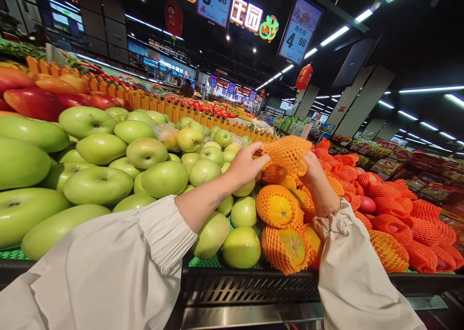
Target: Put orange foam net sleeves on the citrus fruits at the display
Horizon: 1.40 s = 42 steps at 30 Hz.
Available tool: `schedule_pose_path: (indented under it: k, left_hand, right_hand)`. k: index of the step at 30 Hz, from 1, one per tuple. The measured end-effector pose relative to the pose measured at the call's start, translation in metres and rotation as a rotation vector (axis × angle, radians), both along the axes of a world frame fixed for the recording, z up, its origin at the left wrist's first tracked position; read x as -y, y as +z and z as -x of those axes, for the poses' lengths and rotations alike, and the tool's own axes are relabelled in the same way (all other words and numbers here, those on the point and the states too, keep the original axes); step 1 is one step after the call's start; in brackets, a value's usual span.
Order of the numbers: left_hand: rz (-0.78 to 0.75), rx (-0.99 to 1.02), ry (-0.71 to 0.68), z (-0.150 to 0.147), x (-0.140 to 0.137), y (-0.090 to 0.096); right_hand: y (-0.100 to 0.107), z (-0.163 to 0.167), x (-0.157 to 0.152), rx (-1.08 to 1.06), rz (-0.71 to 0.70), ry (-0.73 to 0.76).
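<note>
White gathered sleeves (119,267) fill the foreground, one on each forearm, both reaching up from the 6 o'clock edge over the dark front rail (250,286) of a produce stand. Above the stack, both hands hold an orange foam net sleeve (288,152) at roughly the picture's centre. It is a mesh of small diamond openings, slack and crumpled; whether a fruit sits inside cannot be told. Its long axis runs almost level, from 9 o'clock to 3 o'clock, with the right end dipping slightly.

Coming in from 7 o'clock, the left hand (246,165) has its wrist bent and its thumb and fingertips pinching the net's left edge. A small dark mark shows on that forearm. Rising from 5 o'clock, the right hand (314,173) shows its back to the camera, fingers curled up under the net's right end and closed on it.

Directly below the net, at 6 o'clock from it, lie netted oranges (279,209). Green apples (145,153) spread toward 9 o'clock, and more fruit in orange-red nets (398,223) lies toward 3 o'clock. Price signs (299,30) hang at 12 o'clock.
</note>
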<state>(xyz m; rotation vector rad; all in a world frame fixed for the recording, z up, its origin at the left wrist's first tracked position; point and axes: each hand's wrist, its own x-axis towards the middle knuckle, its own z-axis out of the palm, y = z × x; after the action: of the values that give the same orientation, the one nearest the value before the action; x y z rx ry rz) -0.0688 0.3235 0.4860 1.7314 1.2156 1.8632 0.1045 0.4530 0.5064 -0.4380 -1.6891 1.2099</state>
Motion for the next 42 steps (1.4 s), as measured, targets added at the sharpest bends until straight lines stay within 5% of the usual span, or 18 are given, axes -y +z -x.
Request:
schedule_pose_path:
  k: [3, 5, 10, 15, 19, 26, 30, 35, 42]
  left_hand:
    - [0.143, 0.58, -0.219, 0.0, 0.001, 0.008]
    - [0.179, 0.769, -0.246, 0.001, 0.002, 0.012]
    - [0.143, 0.794, -0.065, 0.002, 0.003, 0.015]
    - [0.125, 0.732, 0.027, 0.003, 0.003, 0.013]
    - [0.112, 0.68, 0.033, 0.005, 0.002, 0.011]
    - [0.105, 0.632, 0.023, 0.005, -0.001, 0.007]
    - [0.103, 0.602, 0.029, 0.004, 0.0, 0.006]
    - [0.088, 0.573, 0.027, 0.004, -0.002, 0.004]
    - [0.108, 0.517, 0.03, 0.003, -0.001, 0.005]
  right_hand:
    - [0.001, -0.002, -0.007, -0.045, 0.096, -0.026]
    - [0.001, -0.004, -0.009, 0.099, -0.009, -0.083]
    - [-0.009, -0.008, -0.01, 0.582, -0.539, -0.206]
    - [-0.016, -0.01, -0.018, 0.845, -0.624, -0.121]
    - [-0.013, -0.009, -0.02, 0.828, -0.682, -0.246]
    - [-0.01, -0.021, -0.039, 0.226, -0.375, -0.832]
    - [-0.018, -0.04, -0.065, 0.358, -0.183, -1.136]
    - [-0.028, -0.056, -0.088, 0.667, -0.073, -1.066]
    - [-0.035, -0.054, -0.11, 0.637, -0.312, -0.9]
